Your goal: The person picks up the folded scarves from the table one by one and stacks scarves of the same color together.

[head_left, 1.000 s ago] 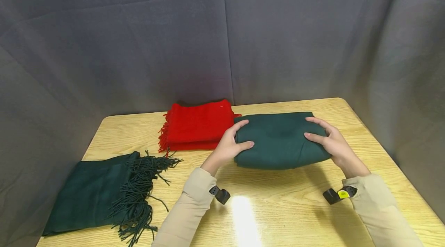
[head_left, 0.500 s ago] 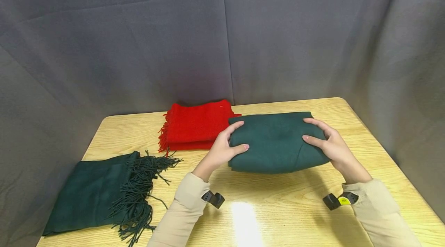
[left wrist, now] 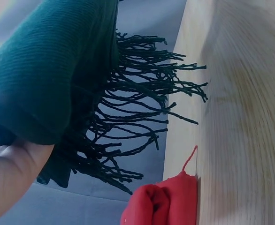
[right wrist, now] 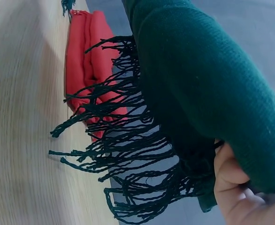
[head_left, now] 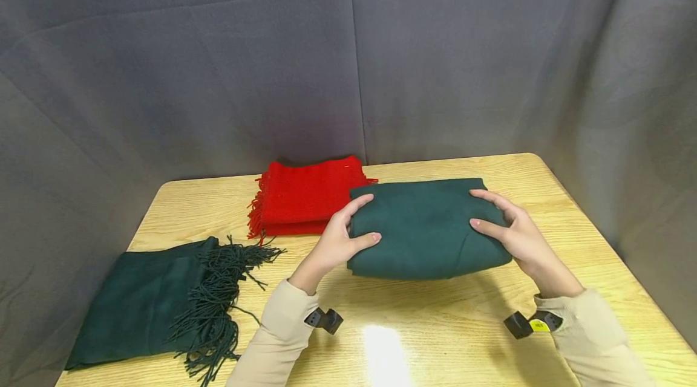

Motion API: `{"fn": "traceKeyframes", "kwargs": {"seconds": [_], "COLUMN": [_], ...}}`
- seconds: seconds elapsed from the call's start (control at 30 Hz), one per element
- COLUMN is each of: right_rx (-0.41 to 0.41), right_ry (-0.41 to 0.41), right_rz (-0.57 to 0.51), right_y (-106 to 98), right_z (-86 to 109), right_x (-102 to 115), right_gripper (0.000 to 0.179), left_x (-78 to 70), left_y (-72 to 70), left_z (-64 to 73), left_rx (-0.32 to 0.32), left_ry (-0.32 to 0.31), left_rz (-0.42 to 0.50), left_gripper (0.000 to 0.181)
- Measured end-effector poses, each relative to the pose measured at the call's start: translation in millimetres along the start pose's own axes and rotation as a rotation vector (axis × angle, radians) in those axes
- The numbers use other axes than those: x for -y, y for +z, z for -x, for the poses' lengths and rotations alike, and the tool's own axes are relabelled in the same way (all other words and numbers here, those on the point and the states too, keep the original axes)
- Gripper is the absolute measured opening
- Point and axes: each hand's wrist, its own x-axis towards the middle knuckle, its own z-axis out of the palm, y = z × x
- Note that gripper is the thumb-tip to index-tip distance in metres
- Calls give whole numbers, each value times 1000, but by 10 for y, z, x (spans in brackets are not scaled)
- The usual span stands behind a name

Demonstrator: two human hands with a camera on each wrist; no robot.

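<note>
A folded dark green scarf (head_left: 425,230) is held up above the table between my two hands. My left hand (head_left: 334,242) grips its left end, thumb on top and other fingers under or behind the cloth. At the right end my right hand (head_left: 523,236) grips it the same way. Dark fringe (right wrist: 128,136) hangs from the scarf's underside in both wrist views, over the table surface. Behind the left hand a folded red scarf (head_left: 307,196) lies on the table, partly overlapped by the green one in the head view.
Another folded dark green scarf (head_left: 144,302) lies at the table's left side, its fringe (head_left: 218,302) spread toward the middle. The wooden table (head_left: 435,338) ends at a grey curtain (head_left: 446,60) behind and on both sides.
Both hands have carried the green scarf to the left and slightly toward me, the left hand moving farther. The red scarf and the other green scarf have stayed put.
</note>
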Motion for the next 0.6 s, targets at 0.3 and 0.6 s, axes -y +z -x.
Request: {"fn": "traceKeyframes", "kwargs": {"seconds": [0.3,0.6], "right_rx": [57,68], "right_ry": [-44,-107], "right_rz": [-11,158], "right_y": [67,147], "right_z": [45,90], "right_x": [-15,-2], "right_gripper": [50,56], "left_x": [4,-129], "left_y": [-76,-140], "left_z": [131,279], "left_rx": [-13,-9], "left_ry": [3,-12], "left_rz": [-34,-36], "left_gripper": [65,64]}}
